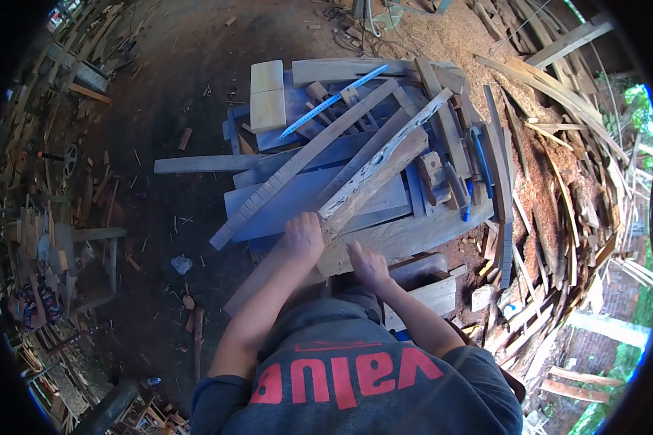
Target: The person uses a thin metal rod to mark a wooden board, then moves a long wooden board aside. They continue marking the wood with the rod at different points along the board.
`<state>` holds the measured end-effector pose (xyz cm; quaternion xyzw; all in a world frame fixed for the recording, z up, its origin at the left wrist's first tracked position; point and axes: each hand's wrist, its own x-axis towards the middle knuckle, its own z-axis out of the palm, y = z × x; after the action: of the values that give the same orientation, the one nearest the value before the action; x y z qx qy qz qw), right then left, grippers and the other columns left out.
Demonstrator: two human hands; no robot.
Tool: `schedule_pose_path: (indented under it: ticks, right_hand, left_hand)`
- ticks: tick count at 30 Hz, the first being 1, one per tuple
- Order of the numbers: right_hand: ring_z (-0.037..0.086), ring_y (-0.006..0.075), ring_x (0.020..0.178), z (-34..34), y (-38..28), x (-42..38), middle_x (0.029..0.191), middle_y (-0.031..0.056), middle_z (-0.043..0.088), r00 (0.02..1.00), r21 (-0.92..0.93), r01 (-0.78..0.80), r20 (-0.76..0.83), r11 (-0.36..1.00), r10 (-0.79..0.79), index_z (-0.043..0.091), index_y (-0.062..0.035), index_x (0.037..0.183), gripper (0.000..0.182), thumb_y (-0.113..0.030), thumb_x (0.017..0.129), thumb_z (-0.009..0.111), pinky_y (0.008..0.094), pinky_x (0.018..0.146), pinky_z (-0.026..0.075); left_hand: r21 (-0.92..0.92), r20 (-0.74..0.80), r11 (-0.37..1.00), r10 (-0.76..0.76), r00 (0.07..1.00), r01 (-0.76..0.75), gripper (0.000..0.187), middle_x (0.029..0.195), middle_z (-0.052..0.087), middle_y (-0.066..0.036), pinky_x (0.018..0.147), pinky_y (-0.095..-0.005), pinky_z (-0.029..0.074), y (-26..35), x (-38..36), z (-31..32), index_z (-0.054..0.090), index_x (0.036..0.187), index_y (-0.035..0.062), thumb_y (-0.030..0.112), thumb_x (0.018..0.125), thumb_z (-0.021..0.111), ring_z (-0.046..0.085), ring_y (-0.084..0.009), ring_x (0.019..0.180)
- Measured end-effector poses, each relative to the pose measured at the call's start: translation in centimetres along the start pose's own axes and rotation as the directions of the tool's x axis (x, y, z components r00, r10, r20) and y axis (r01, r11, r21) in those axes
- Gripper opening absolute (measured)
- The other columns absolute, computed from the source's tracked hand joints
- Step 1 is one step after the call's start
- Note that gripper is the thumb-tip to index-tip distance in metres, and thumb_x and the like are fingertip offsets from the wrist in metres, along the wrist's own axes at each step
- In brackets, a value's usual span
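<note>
My left hand (305, 238) is closed on the near end of a long wooden beam (384, 174) with a rough, whitish edge, which slants up to the right across the bench. My right hand (370, 267) is closed just right of that end, above a wide pale plank (421, 235); something small and thin shows at its fingertips, too small to name. Left of the beam lies a long strip with evenly spaced cross marks (268, 196). A light blue ruler (334, 102) rests farther back, near a pale two-part block (268, 94).
A wooden plane (434, 177) and a blue-handled saw (481, 161) lie at the bench's right. Wood shavings and long offcuts (559, 196) cover the ground beyond. Another person (35, 304) is partly visible at the far left, near a wooden frame (94, 234).
</note>
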<state>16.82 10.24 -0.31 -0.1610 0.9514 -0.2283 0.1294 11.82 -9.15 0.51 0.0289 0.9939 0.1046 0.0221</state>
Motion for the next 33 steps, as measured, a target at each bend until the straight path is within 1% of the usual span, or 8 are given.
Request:
schedule_pose_path:
  ticks: [5, 10, 16, 19, 22, 25, 28, 33]
  right_hand:
    - [0.065, 0.0366, 0.069, -0.7, -0.4, 0.1, 0.073, 0.0159, 0.064, 0.994, -0.039, -0.064, 0.090, 0.997, 0.067, 0.044, -0.0105, 0.100, 0.013, -0.021, 0.094, 0.047, 0.0515, 0.059, 0.049]
    - [0.065, 0.0369, 0.070, 1.3, -2.7, 6.6, 0.074, 0.0161, 0.064, 1.000, -0.021, -0.010, 0.022, 1.000, 0.011, 0.044, -0.0105, 0.098, 0.014, -0.025, 0.096, 0.046, 0.0512, 0.060, 0.050]
    - [0.062, 0.0408, 0.062, -0.3, 0.6, -1.4, 0.066, 0.0191, 0.062, 1.000, -0.037, -0.018, 0.016, 0.999, 0.019, 0.044, -0.0096, 0.098, 0.015, -0.025, 0.096, 0.046, 0.0541, 0.054, 0.047]
    - [0.066, 0.0361, 0.069, -0.1, -1.0, 2.1, 0.072, 0.0161, 0.065, 0.997, -0.062, -0.048, 0.065, 0.997, 0.052, 0.044, -0.0113, 0.102, 0.015, -0.024, 0.095, 0.047, 0.0503, 0.060, 0.050]
    - [0.066, 0.0374, 0.069, 0.3, -3.5, 6.9, 0.072, 0.0173, 0.065, 0.998, -0.079, -0.032, 0.048, 0.996, 0.036, 0.044, -0.0106, 0.102, 0.016, -0.024, 0.094, 0.048, 0.0508, 0.061, 0.050]
    - [0.065, 0.0380, 0.068, -0.1, -2.6, 4.1, 0.070, 0.0186, 0.064, 0.998, 0.000, -0.036, 0.043, 0.999, 0.036, 0.043, -0.0098, 0.099, 0.016, -0.024, 0.094, 0.049, 0.0513, 0.060, 0.050]
    - [0.065, 0.0383, 0.068, -0.4, 0.0, -0.8, 0.071, 0.0190, 0.064, 0.989, -0.097, -0.091, 0.107, 0.991, 0.101, 0.043, -0.0096, 0.099, 0.016, -0.023, 0.093, 0.049, 0.0516, 0.059, 0.050]
    - [0.062, 0.0410, 0.063, 0.3, -1.6, 3.8, 0.066, 0.0195, 0.062, 0.999, -0.007, -0.038, 0.008, 0.999, 0.038, 0.043, -0.0094, 0.099, 0.016, -0.025, 0.097, 0.045, 0.0538, 0.055, 0.046]
  left_hand:
    - [-0.013, -0.003, 1.000, -0.009, 1.000, 0.009, 0.027, 0.089, 0.057, -0.012, 0.076, -0.0410, 0.043, 0.1, -0.1, -0.3, 0.056, 0.094, 0.0037, 0.022, 0.078, 0.068, 0.059, -0.0281, 0.085]
    - [0.017, 0.035, 1.000, -0.015, 0.999, 0.015, 0.029, 0.090, 0.057, -0.012, 0.076, -0.0410, 0.043, 0.1, -0.2, -0.6, 0.056, 0.095, 0.0040, 0.024, 0.077, 0.069, 0.058, -0.0275, 0.086]
    - [-0.008, -0.027, 0.999, -0.033, 0.999, 0.033, 0.031, 0.090, 0.057, -0.011, 0.076, -0.0402, 0.043, 0.2, 0.1, 0.1, 0.057, 0.095, 0.0040, 0.026, 0.078, 0.069, 0.059, -0.0268, 0.086]
    - [-0.012, -0.004, 1.000, -0.029, 1.000, 0.029, 0.030, 0.090, 0.057, -0.011, 0.076, -0.0403, 0.043, 0.1, -0.2, -0.1, 0.057, 0.095, 0.0040, 0.026, 0.078, 0.069, 0.059, -0.0268, 0.086]
    - [-0.002, 0.010, 1.000, -0.026, 1.000, 0.026, 0.029, 0.091, 0.058, -0.011, 0.076, -0.0406, 0.043, 0.3, -0.2, -0.5, 0.057, 0.095, 0.0040, 0.025, 0.077, 0.068, 0.059, -0.0271, 0.086]
    - [0.014, -0.005, 1.000, -0.009, 1.000, 0.009, 0.028, 0.091, 0.058, -0.011, 0.075, -0.0405, 0.043, 0.0, -0.2, -0.4, 0.057, 0.095, 0.0042, 0.023, 0.077, 0.068, 0.059, -0.0272, 0.086]
    - [-0.002, -0.028, 1.000, -0.003, 1.000, 0.003, 0.027, 0.090, 0.058, -0.011, 0.075, -0.0403, 0.043, -0.1, 0.0, 0.0, 0.057, 0.095, 0.0043, 0.022, 0.077, 0.067, 0.059, -0.0273, 0.085]
    - [-0.007, -0.011, 1.000, -0.013, 1.000, 0.013, 0.027, 0.090, 0.057, -0.011, 0.075, -0.0401, 0.044, 0.1, -0.1, -0.2, 0.057, 0.094, 0.0042, 0.021, 0.076, 0.068, 0.059, -0.0273, 0.085]
